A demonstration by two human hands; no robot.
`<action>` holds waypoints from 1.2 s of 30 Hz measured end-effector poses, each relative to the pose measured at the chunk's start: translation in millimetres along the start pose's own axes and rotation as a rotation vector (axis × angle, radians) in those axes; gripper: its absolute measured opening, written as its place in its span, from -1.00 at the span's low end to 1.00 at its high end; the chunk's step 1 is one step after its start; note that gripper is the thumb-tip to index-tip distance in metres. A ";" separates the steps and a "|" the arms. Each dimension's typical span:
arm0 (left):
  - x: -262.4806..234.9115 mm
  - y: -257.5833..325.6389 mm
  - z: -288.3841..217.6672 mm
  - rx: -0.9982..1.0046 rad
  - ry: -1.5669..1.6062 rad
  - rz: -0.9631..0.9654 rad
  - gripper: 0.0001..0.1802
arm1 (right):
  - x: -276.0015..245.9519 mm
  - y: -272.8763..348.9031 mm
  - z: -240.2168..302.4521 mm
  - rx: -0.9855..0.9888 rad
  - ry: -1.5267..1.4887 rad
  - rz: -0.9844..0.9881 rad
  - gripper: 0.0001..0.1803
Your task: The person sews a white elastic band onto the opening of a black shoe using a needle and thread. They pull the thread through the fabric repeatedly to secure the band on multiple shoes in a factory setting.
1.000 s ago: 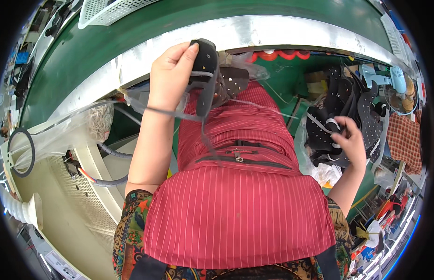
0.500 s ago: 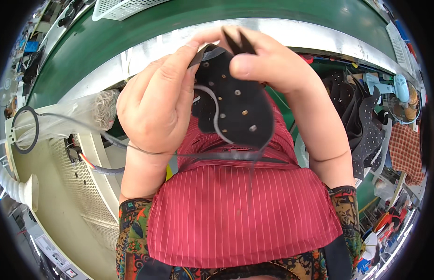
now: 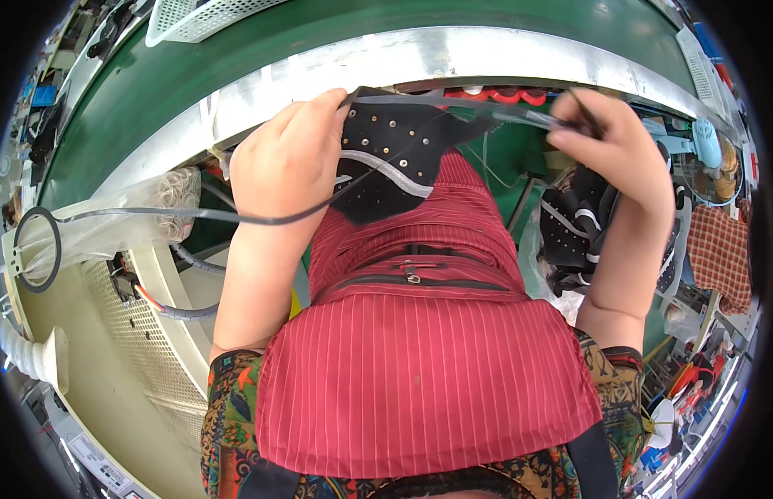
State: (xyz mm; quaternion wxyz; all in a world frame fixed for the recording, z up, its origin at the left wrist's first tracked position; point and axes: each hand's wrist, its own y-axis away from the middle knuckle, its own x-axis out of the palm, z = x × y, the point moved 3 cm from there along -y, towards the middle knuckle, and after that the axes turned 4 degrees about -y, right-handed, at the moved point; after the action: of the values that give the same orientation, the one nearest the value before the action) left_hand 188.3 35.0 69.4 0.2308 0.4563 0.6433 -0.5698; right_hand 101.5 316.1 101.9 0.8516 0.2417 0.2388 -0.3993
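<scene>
My left hand [image 3: 286,162] is closed on the left edge of a black studded fabric piece [image 3: 390,137], which has a grey line across it. From its upper edge a thin dark strip [image 3: 494,111] runs taut to my right hand [image 3: 615,145], which is closed on the far end. Dark pointed snips [image 3: 587,116] are also held in that hand, blurred by motion. A long dark cord-like band [image 3: 237,218] passes by my left wrist and leads off to a black ring [image 3: 39,249] on the left.
A green work surface with a metal edge [image 3: 320,62] lies ahead, carrying a white perforated basket [image 3: 205,18]. More black studded pieces [image 3: 565,229] are piled at the right, near a small blue fan [image 3: 709,150]. A beige machine table [image 3: 103,358] stands at the left.
My right hand has moved right, away from the fabric piece, drawing the strip out straight. The left hand has shifted slightly up, and the piece now hangs further left and higher.
</scene>
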 end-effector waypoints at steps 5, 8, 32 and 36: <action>20.3 -6.4 22.7 -0.425 0.413 0.112 -0.80 | -9.2 68.1 -8.2 0.031 -0.118 -0.039 -0.84; 31.4 -5.3 34.3 -0.578 0.550 0.096 -0.77 | 13.0 78.9 -39.4 0.263 -0.364 0.127 -0.80; 59.8 13.2 41.9 -0.377 0.515 0.269 -0.83 | -92.9 72.8 -53.4 -0.148 0.276 -0.988 -0.87; 60.8 9.5 54.3 -0.561 0.471 0.175 -0.79 | -98.5 122.4 -57.0 -0.159 -0.057 -0.999 -0.90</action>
State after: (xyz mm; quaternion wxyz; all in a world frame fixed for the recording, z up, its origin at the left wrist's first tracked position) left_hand 155.2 2.9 1.5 0.2403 0.5472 0.7683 -0.2292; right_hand 130.8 475.1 144.2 0.5786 0.0213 0.3313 -0.7450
